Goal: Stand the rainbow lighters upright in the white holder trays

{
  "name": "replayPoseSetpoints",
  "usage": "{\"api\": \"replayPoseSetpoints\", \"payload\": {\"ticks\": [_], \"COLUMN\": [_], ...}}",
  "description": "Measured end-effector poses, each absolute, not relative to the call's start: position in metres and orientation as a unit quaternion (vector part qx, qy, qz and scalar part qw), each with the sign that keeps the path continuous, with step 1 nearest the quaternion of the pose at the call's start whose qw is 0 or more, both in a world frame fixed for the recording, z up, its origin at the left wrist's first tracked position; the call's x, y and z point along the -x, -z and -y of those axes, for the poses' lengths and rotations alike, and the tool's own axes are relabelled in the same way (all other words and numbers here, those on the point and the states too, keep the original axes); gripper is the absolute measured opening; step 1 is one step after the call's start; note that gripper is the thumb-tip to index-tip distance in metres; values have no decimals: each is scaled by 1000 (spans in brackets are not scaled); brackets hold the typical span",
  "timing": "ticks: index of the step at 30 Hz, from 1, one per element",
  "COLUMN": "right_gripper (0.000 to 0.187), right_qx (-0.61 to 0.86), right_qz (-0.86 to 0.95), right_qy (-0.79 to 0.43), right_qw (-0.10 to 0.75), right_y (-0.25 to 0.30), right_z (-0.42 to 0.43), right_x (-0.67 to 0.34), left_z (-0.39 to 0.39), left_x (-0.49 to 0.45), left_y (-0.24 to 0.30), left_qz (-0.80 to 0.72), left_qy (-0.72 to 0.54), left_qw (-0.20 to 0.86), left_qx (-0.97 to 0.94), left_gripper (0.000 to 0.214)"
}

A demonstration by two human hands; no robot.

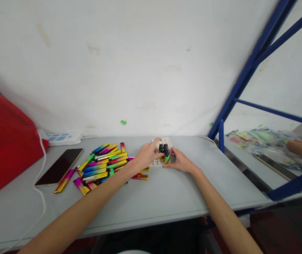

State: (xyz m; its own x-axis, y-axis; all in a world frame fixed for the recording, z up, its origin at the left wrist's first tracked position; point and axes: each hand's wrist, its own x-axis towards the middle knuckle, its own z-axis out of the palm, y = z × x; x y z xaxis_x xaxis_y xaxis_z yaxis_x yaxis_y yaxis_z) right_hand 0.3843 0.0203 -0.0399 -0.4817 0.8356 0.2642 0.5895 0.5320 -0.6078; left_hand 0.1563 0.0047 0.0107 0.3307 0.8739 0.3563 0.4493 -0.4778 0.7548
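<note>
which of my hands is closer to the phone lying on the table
Left. Your left hand is at the white tray, with the pile of colourful sticks between it and the phone. Your right hand is on the tray's far side, farther away.

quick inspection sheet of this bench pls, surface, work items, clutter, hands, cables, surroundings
surface: grey table, bare along the near edge
work items: white holder tray with several dark-tipped sticks standing in it; loose pile of rainbow-coloured sticks lying flat to its left
clutter: dark phone face up; red bag at the left edge
hands: left hand on the tray's left side; right hand pinching a stick at the tray's near edge
cables: white cable running past the phone; white power strip against the wall
surroundings: white wall; blue frame; another person's hand at the next table
</note>
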Motion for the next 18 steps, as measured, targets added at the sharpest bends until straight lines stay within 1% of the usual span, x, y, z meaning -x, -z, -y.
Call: {"api": "replayPoseSetpoints", "payload": {"ticks": [1,4,6,8,10,14,18], "right_gripper": [57,59,60,59,59,59,61], "right_qx": [427,428,431,435,439,436,438], "right_qz": [832,834,833,831,829,827,828], "right_qy": [-224,-221,-219,-217,-217,-225,-223], "right_qw": [275,271,269,269,270,274,270], "right_y": [40,42,41,41,40,40,40], "right_z": [-21,-22,-22,-22,-22,-21,-21], "right_x": [-384,-384,-384,-384,-383,-383,-382], "left_z": [-4,-8,-16,-27,-37,-47,-56], "left_x": [-151,-120,-91,-64,-43,-30,-35], "left_y": [-12,-20,-25,-27,-23,-10,-2], "left_qz": [-438,-515,-614,-673,-704,-712,-691], "left_qy": [-390,-365,-302,-236,-237,-264,-334], "left_qw": [254,157,70,25,24,67,134], "left_qx": [-769,-760,-726,-701,-669,-647,-627], "left_gripper": [50,29,24,23,25,25,34]}}
